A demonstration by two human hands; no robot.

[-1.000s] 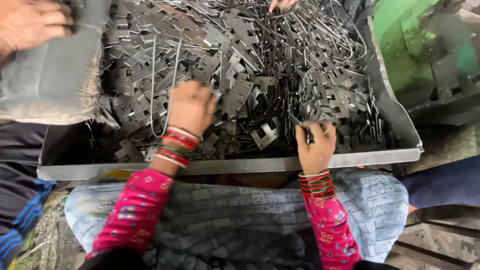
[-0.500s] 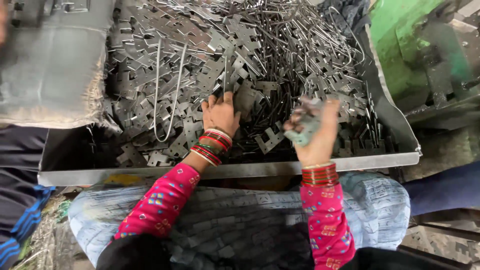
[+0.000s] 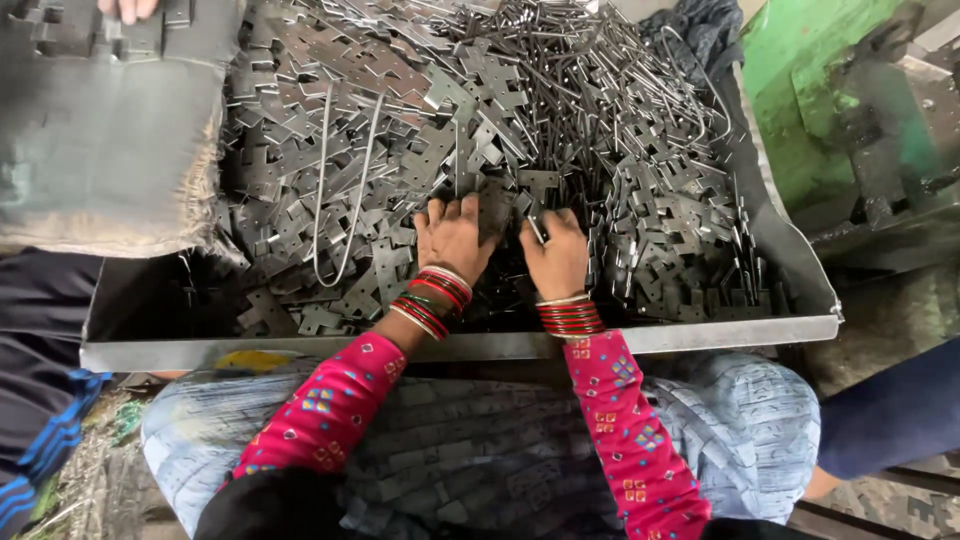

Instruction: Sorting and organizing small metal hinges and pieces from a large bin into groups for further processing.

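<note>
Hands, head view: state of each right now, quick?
Left hand: open, fingers spread, palm down on the stamped metal pieces in the tray.
Right hand: fingers curled into the same pile; whether it grips a piece cannot be told.

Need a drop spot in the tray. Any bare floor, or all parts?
Bare floor only in the near-left corner of the tray, between the near rim and the cross-shaped plates. Elsewhere it is packed, thickest around the left hand and right hand.

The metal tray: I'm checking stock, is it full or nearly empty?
Mostly full: the metal tray holds heaped flat metal pieces, thinning toward its near left corner.
</note>
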